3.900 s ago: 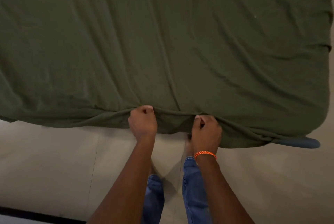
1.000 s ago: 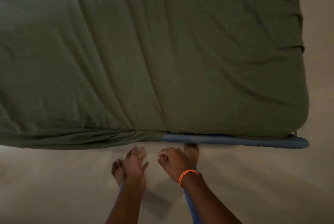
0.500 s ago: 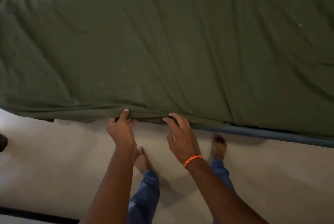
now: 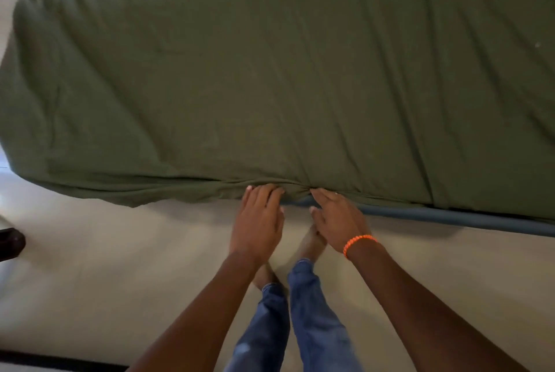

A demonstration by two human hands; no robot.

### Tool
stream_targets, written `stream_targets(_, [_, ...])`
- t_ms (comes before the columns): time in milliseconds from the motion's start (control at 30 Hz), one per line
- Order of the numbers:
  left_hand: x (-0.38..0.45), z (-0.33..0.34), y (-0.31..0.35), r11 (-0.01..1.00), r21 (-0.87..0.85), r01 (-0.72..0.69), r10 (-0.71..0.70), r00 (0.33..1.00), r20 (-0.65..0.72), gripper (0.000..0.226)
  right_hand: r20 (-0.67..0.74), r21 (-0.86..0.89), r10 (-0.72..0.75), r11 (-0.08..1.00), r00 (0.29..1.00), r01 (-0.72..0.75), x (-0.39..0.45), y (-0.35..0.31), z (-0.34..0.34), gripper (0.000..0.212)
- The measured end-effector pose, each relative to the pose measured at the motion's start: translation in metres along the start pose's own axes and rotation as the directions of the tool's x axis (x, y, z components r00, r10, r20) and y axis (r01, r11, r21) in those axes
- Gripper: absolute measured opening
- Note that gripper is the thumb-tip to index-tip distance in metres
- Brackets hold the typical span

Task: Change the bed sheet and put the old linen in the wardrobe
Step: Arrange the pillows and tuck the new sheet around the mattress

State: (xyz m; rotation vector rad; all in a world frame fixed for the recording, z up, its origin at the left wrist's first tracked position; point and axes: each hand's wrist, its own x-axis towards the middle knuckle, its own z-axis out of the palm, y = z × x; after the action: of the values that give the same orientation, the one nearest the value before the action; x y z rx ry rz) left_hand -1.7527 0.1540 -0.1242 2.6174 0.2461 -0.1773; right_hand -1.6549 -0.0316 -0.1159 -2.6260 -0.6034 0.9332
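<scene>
A dark green bed sheet [image 4: 270, 71] covers the mattress and fills the upper part of the head view, wrinkled and bunched along its near edge. My left hand [image 4: 258, 218] lies with straight fingers against that bunched edge. My right hand [image 4: 336, 215], with an orange band at the wrist, touches the sheet edge just to the right, fingers extended. To the right of my hands the blue bed frame rail [image 4: 450, 217] shows under the sheet. To the left the sheet hangs loose over the edge.
Pale floor [image 4: 120, 266] runs along the near side of the bed, where my bare feet and blue trouser legs [image 4: 303, 320] stand. A dark object [image 4: 10, 244] sits at the left edge. A black strip lies at the bottom left.
Both hands left the sheet edge, shifted left along the bed and came back to it. They now press with straight fingers on the bunched edge further left.
</scene>
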Motion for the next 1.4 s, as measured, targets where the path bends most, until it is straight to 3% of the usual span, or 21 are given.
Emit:
stream_targets(200, [0.02,0.006,-0.001,0.989,0.149,-0.009,-0.004,0.996,0.085,0.036,0.325,-0.155,0.213,0.973,0.921,-0.171,0.049,-0.034,-0.016,0.075])
stream_targets(300, [0.039,0.0,0.002,0.965,0.261,0.012,-0.084,0.96,0.268,0.052,0.367,-0.152,0.248,0.967,0.896,-0.206,0.061,-0.04,-0.017,0.065])
stream_targets(400, [0.069,-0.01,0.008,0.938,0.343,-0.038,-0.152,0.847,0.51,0.06,0.377,-0.215,0.233,0.963,0.896,-0.16,0.054,-0.041,-0.016,0.053])
stream_targets(500, [0.1,-0.013,0.006,0.953,0.302,0.0,-0.216,0.697,0.683,0.065,0.137,-0.236,0.181,0.961,0.974,-0.146,0.035,-0.047,-0.008,0.027])
stream_targets(600, [0.113,-0.012,-0.005,0.955,0.294,0.047,-0.248,0.672,0.698,0.065,-0.182,-0.071,0.181,0.978,0.967,-0.197,0.018,-0.068,0.009,0.012])
stream_targets(633, [0.113,-0.014,-0.008,0.958,0.283,0.054,-0.244,0.675,0.696,0.067,-0.245,0.002,0.201,0.978,0.948,-0.206,0.015,-0.076,0.015,0.017])
stream_targets(733, [0.101,-0.016,-0.018,0.976,0.204,0.072,-0.191,0.731,0.655,0.066,-0.204,0.172,0.339,0.936,0.918,-0.308,0.012,-0.102,0.028,0.034])
stream_targets(833, [0.076,-0.024,-0.037,0.991,0.121,-0.061,-0.012,0.848,0.53,0.035,-0.191,0.207,0.359,0.924,0.913,-0.32,0.011,-0.111,0.046,0.041])
stream_targets(900, [0.051,-0.036,-0.058,0.996,0.061,-0.067,0.038,0.922,0.386,0.018,-0.186,0.16,0.269,0.957,0.945,-0.241,0.009,-0.121,0.055,0.038])
stream_targets(967, [0.016,-0.052,-0.083,0.995,0.096,0.025,-0.042,0.982,0.184,0.024,-0.188,0.096,0.11,0.991,0.976,-0.093,0.007,-0.139,0.059,0.038])
stream_targets(1033, [-0.02,-0.07,-0.122,0.949,0.184,0.258,-0.26,0.966,-0.014,0.022,-0.144,0.061,0.041,0.998,0.989,-0.032,0.009,-0.171,0.055,0.04])
stream_targets(1067, [-0.033,-0.077,-0.142,0.896,0.157,0.416,-0.412,0.909,-0.059,0.019,-0.114,0.051,0.078,0.996,0.99,-0.072,0.014,-0.184,0.054,0.037])
stream_targets(1100, [-0.04,-0.081,-0.16,0.803,0.072,0.592,-0.589,0.806,-0.054,0.014,-0.112,0.056,0.147,0.988,0.983,-0.141,0.021,-0.195,0.053,0.032])
stream_targets(1133, [-0.049,-0.086,-0.184,0.645,-0.061,0.762,-0.763,0.646,-0.004,0.013,-0.115,0.096,0.24,0.969,0.964,-0.23,0.031,-0.217,0.058,0.027])
stream_targets(1167, [-0.047,-0.088,-0.194,0.42,-0.252,0.872,-0.883,0.457,0.108,0.019,-0.153,0.199,0.356,0.925,0.922,-0.324,0.04,-0.227,0.06,0.024])
stream_targets(1200, [-0.045,-0.091,-0.203,0.142,-0.457,0.878,-0.912,0.295,0.284,0.029,-0.185,0.363,0.497,0.836,0.848,-0.411,0.049,-0.238,0.066,0.021])
stream_targets(1233, [-0.043,-0.094,-0.214,-0.151,-0.614,0.775,-0.843,0.224,0.49,0.041,-0.178,0.549,0.652,0.687,0.737,-0.476,0.058,-0.25,0.075,0.016])
stream_targets(1300, [-0.036,-0.094,-0.231,-0.6,-0.67,0.436,-0.627,0.264,0.733,0.064,0.037,0.866,0.845,0.238,0.533,-0.439,0.07,-0.28,0.088,0.009])
stream_targets(1333, [-0.032,-0.094,-0.238,-0.717,-0.632,0.296,-0.55,0.318,0.773,0.072,0.158,0.947,0.849,0.013,0.503,-0.32,0.074,-0.292,0.094,0.021])
stream_targets(1367, [-0.027,-0.095,-0.245,-0.778,-0.593,0.208,-0.501,0.365,0.785,0.071,0.221,0.972,0.813,-0.137,0.539,-0.192,0.079,-0.304,0.1,0.029])
stream_targets(1400, [-0.022,-0.098,-0.247,-0.807,-0.562,0.181,-0.465,0.392,0.794,0.063,0.216,0.976,0.773,-0.191,0.596,-0.105,0.082,-0.313,0.104,0.032])
